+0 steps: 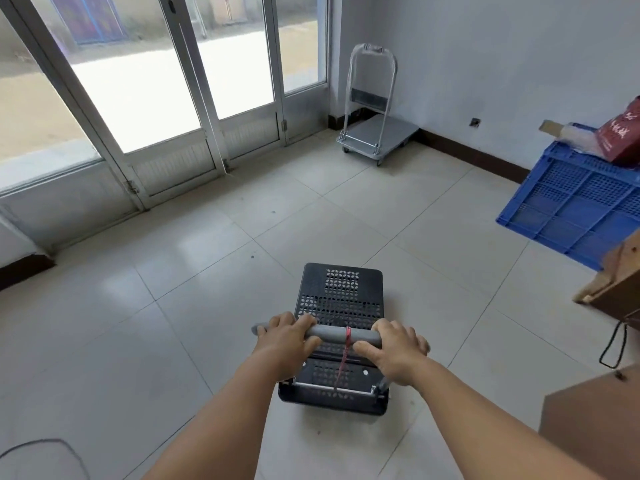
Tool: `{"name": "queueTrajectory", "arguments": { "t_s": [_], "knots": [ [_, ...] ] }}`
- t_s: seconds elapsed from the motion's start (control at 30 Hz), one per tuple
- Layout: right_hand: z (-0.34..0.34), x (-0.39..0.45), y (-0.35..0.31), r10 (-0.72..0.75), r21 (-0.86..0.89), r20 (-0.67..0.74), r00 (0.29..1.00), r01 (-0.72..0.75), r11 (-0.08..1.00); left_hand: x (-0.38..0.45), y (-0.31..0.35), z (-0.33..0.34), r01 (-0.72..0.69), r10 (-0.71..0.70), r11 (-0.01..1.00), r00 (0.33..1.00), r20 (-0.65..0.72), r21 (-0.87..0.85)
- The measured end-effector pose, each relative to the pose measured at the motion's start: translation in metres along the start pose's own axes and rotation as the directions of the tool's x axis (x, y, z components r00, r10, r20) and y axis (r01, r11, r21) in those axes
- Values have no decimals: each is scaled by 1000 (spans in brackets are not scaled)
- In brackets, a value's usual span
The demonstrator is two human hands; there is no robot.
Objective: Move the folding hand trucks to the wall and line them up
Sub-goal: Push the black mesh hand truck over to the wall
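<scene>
A black folding hand truck (341,292) with a perforated plastic deck stands on the tiled floor right in front of me. Its grey padded handle bar (332,333) carries a red cord tied near the middle. My left hand (285,336) grips the bar's left part and my right hand (394,348) grips its right part. A second hand truck (379,135), silver with an upright handle, stands in the far corner against the white wall (502,57).
Glass doors (145,98) run along the left side. A blue plastic crate (575,199) with a red bag on top sits at the right, with cardboard boxes (588,420) nearer me. A dark cable (45,445) lies on the floor at lower left.
</scene>
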State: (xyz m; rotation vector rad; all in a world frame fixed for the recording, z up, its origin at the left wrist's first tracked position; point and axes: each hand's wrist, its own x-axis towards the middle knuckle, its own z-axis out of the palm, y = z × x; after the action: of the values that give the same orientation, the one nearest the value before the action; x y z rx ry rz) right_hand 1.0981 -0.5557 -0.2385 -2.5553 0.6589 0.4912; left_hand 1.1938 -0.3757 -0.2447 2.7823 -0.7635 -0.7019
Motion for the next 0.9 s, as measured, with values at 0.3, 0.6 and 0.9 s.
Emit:
{"name": "queueTrajectory", "arguments": {
  "t_s": [0.3, 0.6, 0.9],
  "knots": [
    [-54, 132, -32, 34, 29, -11, 999, -34, 999, 143, -20, -67, -51, 51, 999, 999, 1, 4],
    [-111, 257, -63, 46, 22, 56, 997, -47, 999, 273, -33, -132, -94, 95, 995, 995, -22, 40],
    [-169, 376, -91, 128, 45, 34, 991, -130, 991, 422, -47, -194, -197, 197, 978, 980, -3, 73]
  ]
}}
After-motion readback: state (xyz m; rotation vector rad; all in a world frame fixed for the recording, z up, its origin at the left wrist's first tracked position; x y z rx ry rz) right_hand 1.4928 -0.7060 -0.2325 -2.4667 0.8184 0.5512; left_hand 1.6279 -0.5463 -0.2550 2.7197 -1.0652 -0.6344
